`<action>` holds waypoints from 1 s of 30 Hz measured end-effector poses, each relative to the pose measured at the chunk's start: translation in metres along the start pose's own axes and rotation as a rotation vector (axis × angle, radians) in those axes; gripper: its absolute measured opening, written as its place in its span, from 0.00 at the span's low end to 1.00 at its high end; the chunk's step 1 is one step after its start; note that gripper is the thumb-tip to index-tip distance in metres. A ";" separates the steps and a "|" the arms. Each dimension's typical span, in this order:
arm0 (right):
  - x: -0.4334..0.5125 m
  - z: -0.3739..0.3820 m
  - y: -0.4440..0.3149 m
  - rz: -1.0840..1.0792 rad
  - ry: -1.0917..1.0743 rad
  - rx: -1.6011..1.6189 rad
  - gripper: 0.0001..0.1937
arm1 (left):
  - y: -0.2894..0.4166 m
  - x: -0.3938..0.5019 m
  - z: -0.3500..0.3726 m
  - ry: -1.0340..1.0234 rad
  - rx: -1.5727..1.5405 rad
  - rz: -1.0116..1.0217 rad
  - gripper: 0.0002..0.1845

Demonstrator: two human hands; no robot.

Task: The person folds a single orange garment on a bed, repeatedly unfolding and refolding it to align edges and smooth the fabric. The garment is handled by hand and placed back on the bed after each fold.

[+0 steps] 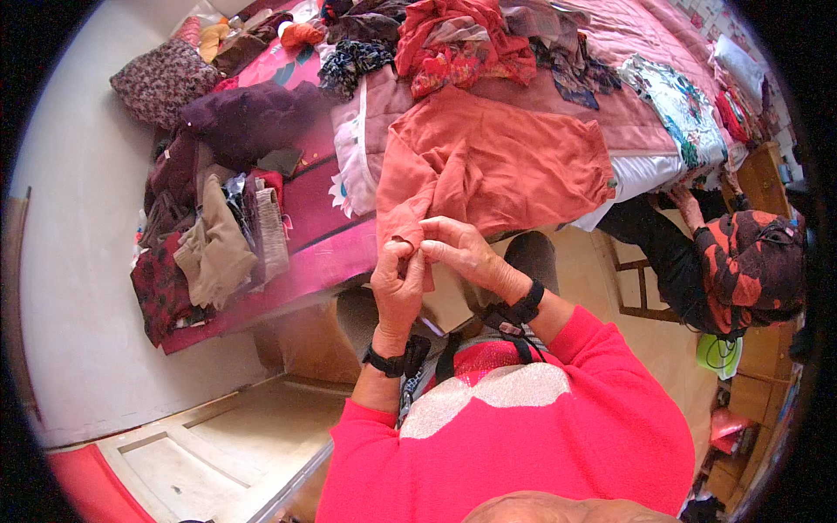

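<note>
A coral-coloured cloth garment lies spread over the edge of the bed, one narrow end drawn towards me. My left hand pinches that end, which looks like a sleeve cuff, between thumb and fingers. From the other side, my right hand grips the same bit of cloth with its thumb and index finger. The fingertips of both hands nearly meet around a small dark gap in the fabric. What lies under the fingertips is hidden.
Folded clothes and a dark purple garment lie to the left. Behind is a crumpled red garment. At right, another person bends by the bed beside a white floral cloth. A green container stands beyond.
</note>
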State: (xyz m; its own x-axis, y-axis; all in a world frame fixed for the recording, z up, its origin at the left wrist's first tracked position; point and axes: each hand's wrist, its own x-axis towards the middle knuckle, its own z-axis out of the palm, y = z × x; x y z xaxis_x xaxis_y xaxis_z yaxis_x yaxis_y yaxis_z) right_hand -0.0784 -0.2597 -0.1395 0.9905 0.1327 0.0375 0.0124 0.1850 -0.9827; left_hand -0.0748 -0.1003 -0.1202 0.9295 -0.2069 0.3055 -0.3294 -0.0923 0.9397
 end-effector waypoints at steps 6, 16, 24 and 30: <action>-0.006 0.009 0.005 0.033 -0.038 0.205 0.16 | 0.000 -0.010 0.003 -0.021 0.035 0.018 0.04; -0.017 0.019 -0.011 0.088 0.085 0.098 0.14 | 0.002 -0.023 0.007 -0.122 0.334 0.382 0.04; -0.034 0.032 -0.020 0.108 0.010 0.350 0.26 | -0.007 -0.027 -0.034 0.130 -0.697 -0.326 0.03; -0.039 0.027 -0.012 0.116 0.026 0.311 0.24 | -0.010 -0.022 -0.073 0.286 -0.709 -0.248 0.04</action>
State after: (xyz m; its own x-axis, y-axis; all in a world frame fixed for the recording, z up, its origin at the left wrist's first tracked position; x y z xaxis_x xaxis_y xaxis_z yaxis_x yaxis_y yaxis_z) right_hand -0.1210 -0.2411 -0.1247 0.9861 0.1460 -0.0797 -0.1389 0.4589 -0.8776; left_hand -0.0796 -0.0234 -0.1247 0.9999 0.0044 0.0123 -0.0127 0.5578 0.8299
